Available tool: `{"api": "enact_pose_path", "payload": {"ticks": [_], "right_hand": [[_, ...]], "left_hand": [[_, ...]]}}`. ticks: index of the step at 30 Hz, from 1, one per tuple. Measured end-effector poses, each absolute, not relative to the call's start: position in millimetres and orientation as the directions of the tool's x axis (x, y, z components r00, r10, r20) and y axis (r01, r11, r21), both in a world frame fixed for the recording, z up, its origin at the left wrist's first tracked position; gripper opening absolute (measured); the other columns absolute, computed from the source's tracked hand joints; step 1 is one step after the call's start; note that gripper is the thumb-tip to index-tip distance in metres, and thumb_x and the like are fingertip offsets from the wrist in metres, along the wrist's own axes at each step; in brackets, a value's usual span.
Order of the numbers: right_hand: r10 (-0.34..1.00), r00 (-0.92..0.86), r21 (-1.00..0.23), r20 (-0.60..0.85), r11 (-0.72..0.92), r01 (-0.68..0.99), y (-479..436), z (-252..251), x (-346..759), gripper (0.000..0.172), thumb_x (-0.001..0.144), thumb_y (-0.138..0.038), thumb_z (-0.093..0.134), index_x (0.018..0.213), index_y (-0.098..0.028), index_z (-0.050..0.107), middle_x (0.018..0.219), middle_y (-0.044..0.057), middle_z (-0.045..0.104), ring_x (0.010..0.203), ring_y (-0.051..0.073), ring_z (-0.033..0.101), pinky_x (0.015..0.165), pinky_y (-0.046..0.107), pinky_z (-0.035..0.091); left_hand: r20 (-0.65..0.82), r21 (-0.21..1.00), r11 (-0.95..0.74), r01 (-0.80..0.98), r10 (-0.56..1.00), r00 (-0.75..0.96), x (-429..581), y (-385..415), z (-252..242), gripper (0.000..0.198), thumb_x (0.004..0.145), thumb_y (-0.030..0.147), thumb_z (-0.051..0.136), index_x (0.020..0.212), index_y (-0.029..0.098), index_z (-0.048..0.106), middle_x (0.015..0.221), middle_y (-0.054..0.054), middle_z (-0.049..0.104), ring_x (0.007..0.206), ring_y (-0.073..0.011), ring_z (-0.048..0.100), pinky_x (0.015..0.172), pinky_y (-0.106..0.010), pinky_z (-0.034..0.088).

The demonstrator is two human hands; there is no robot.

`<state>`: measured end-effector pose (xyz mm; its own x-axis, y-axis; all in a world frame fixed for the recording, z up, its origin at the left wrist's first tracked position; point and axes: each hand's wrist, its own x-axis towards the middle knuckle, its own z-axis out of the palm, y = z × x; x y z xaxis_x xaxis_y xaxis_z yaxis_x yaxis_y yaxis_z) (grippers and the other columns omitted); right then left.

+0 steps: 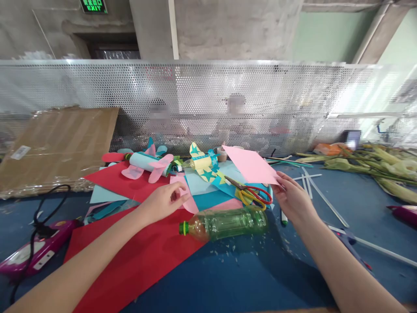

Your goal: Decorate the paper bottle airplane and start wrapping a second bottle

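My right hand pinches a pink sheet of paper by its lower right corner and holds it up over the other papers. My left hand hovers above the paper pile, fingers loosely curled and apart from the thumb, with nothing between them. Just beyond its fingertips lies a pink paper piece. Below and between my hands, a clear green plastic bottle with a green cap lies on its side. Scissors with red and yellow handles rest behind the bottle, partly on the papers.
Red paper covers the left front of the blue table. Two paper-decorated bottles lie behind. A purple power strip and cardboard sit left. White sticks, a glue gun and dried husks lie right.
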<state>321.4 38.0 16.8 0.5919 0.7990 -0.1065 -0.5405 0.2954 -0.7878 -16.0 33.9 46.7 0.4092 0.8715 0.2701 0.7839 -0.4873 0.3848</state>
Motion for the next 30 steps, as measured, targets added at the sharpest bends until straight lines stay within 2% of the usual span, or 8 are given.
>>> {"api": "enact_pose_path", "payload": {"ticks": [7, 13, 16, 18, 22, 24, 28, 30], "right_hand": [[0.801, 0.589, -0.806, -0.107, 0.277, -0.523, 34.9, 17.3, 317.9, 0.018, 0.07, 0.003, 0.06, 0.071, -0.012, 0.07, 0.078, 0.005, 0.071, 0.071, 0.01, 0.066, 0.063, 0.011, 0.058], [0.84, 0.532, -0.844, -0.103, 0.21, -0.494, 40.7, 7.7, 319.5, 0.018, 0.067, 0.001, 0.065, 0.074, -0.013, 0.072, 0.075, 0.003, 0.07, 0.062, 0.009, 0.064, 0.059, 0.01, 0.057], [0.848, 0.519, -0.862, -0.111, 0.178, -0.475, 47.5, 2.4, 318.0, 0.019, 0.064, 0.002, 0.067, 0.073, -0.015, 0.071, 0.074, 0.002, 0.07, 0.06, 0.009, 0.064, 0.057, 0.01, 0.057], [0.844, 0.525, -0.867, -0.108, 0.179, -0.465, 52.3, 0.1, 317.5, 0.021, 0.063, 0.003, 0.067, 0.073, -0.015, 0.07, 0.074, 0.002, 0.071, 0.062, 0.009, 0.066, 0.06, 0.01, 0.057], [0.827, 0.556, -0.871, -0.083, 0.211, -0.443, 58.1, -2.5, 322.7, 0.022, 0.064, 0.0, 0.066, 0.078, -0.015, 0.069, 0.075, 0.002, 0.07, 0.067, 0.009, 0.067, 0.067, 0.013, 0.058], [0.811, 0.581, -0.872, -0.067, 0.235, -0.429, 59.4, -5.0, 328.8, 0.021, 0.065, -0.002, 0.064, 0.079, -0.016, 0.068, 0.076, 0.002, 0.07, 0.069, 0.01, 0.067, 0.07, 0.015, 0.059], [0.78, 0.625, -0.876, -0.042, 0.272, -0.398, 63.3, -13.9, 342.5, 0.017, 0.064, -0.005, 0.062, 0.075, -0.017, 0.066, 0.076, 0.001, 0.067, 0.075, 0.012, 0.067, 0.076, 0.021, 0.059], [0.771, 0.636, -0.876, -0.026, 0.29, -0.387, 66.5, -18.7, 347.7, 0.017, 0.063, -0.006, 0.063, 0.075, -0.018, 0.066, 0.079, 0.001, 0.067, 0.079, 0.013, 0.067, 0.079, 0.024, 0.058]], "left_hand": [[0.177, 0.382, -0.273, 0.883, 0.959, 0.22, -23.3, 35.8, 26.0, 0.049, 0.092, 0.054, 0.027, 0.074, 0.022, 0.06, 0.068, -0.004, 0.067, 0.071, -0.0235, 0.065, 0.062, -0.031, 0.044], [0.263, 0.257, -0.36, 0.897, 0.919, 0.294, -25.1, 33.0, 5.9, 0.043, 0.091, 0.048, 0.039, 0.062, 0.021, 0.058, 0.061, -0.005, 0.064, 0.07, -0.0232, 0.059, 0.067, -0.032, 0.044], [0.276, 0.206, -0.396, 0.895, 0.901, 0.335, -24.1, 35.1, 1.7, 0.029, 0.086, 0.04, 0.05, 0.071, 0.02, 0.065, 0.065, -0.004, 0.068, 0.075, -0.0238, 0.06, 0.071, -0.032, 0.046], [0.277, 0.125, -0.43, 0.894, 0.88, 0.385, -20.4, 42.4, 1.8, 0.022, 0.085, 0.034, 0.054, 0.084, 0.018, 0.069, 0.074, -0.005, 0.071, 0.081, -0.0242, 0.063, 0.077, -0.034, 0.049], [0.282, 0.022, -0.498, 0.867, 0.835, 0.473, -5.8, 69.9, 4.1, 0.034, 0.082, 0.029, 0.059, 0.111, 0.014, 0.067, 0.108, -0.012, 0.072, 0.103, -0.0265, 0.063, 0.092, -0.036, 0.048], [0.271, -0.004, -0.53, 0.848, 0.816, 0.511, 2.7, 84.5, 4.6, 0.037, 0.079, 0.027, 0.062, 0.113, 0.014, 0.067, 0.111, -0.013, 0.071, 0.104, -0.0265, 0.064, 0.092, -0.036, 0.049], [0.239, -0.09, -0.585, 0.806, 0.773, 0.588, 14.6, 101.2, 5.6, 0.016, 0.079, 0.015, 0.058, 0.084, 0.013, 0.072, 0.083, -0.013, 0.072, 0.09, -0.0278, 0.066, 0.081, -0.038, 0.051], [0.24, -0.132, -0.613, 0.779, 0.742, 0.626, 16.6, 103.0, 7.0, 0.02, 0.081, 0.011, 0.052, 0.073, 0.013, 0.07, 0.074, -0.012, 0.07, 0.086, -0.0271, 0.065, 0.078, -0.038, 0.05]]}}
